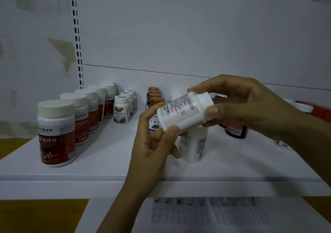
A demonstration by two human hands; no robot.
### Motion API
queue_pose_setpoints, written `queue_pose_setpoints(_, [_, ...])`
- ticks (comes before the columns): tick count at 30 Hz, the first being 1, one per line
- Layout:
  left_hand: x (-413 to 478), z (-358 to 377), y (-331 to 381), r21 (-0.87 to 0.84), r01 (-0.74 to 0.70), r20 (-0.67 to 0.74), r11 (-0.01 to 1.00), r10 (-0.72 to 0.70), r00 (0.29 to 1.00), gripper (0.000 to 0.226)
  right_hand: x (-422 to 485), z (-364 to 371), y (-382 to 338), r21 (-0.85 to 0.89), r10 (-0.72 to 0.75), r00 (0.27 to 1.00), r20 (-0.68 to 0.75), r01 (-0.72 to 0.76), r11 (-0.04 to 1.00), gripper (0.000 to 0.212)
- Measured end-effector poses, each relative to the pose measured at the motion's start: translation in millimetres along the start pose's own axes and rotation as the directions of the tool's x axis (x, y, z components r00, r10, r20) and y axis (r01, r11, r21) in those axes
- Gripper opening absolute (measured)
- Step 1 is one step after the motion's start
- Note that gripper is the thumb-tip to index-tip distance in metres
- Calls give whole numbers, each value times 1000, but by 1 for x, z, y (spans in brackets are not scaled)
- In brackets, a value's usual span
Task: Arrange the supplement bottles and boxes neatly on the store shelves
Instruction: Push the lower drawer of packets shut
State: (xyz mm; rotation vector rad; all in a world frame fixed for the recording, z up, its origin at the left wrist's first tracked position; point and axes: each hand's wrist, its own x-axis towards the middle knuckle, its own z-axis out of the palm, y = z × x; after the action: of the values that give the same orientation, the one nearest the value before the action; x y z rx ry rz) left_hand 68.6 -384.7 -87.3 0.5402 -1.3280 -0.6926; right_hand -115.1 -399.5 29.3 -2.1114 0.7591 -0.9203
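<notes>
A white supplement bottle (182, 110) with a white cap is held tilted above the white shelf (111, 153), cap toward the right. My left hand (154, 139) grips its base from below. My right hand (247, 105) holds the cap end with thumb and fingers. Directly under it another white bottle (194, 145) stands on the shelf. On the left runs a row of red-labelled white bottles (56, 134). Behind stand small white bottles with green labels (121, 110) and purple-labelled bottles with copper caps (155, 96).
A dark red bottle (235, 129) stands to the right behind my right hand, with a red box (320, 110) at the far right edge. A slotted upright (77, 35) rises at the shelf's back left. A lower shelf (206, 213) with blister packs lies below.
</notes>
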Motion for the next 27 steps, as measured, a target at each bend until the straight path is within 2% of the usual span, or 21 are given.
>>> queue_pose_setpoints(3, [0,-1,0,-3,-4,-9,1000,4,1000,48,5,1,1,-71,26,998,-54,-30,997,38])
queue_pose_setpoints(6, [-1,0,-2,15,-20,-15,1000,20,1000,51,8,1,-2,-143,35,996,-87,-48,989,41])
queue_pose_setpoints(12, [1,1,-3,39,59,39,997,-61,997,55,8,-1,-1,-104,-27,998,-54,22,994,37])
queue_pose_setpoints(15, [1,1,-3,51,59,0,997,-59,998,57,10,-1,0,-136,-19,999,-36,14,991,37])
queue_pose_setpoints(18, [2,2,-8,174,96,-57,980,-87,995,70,23,-8,5,-158,-51,979,-199,20,987,27])
queue_pose_setpoints(21, [4,4,-14,392,176,-45,903,-172,984,89,42,-22,11,-291,-84,920,-384,-34,956,24])
queue_pose_setpoints(24, [3,9,-16,627,187,40,757,-271,962,101,59,-32,22,-463,-5,909,-416,-207,862,36])
queue_pose_setpoints(27, [1,14,-14,815,119,79,567,-312,947,85,72,-31,31,-603,48,924,-379,-286,745,42])
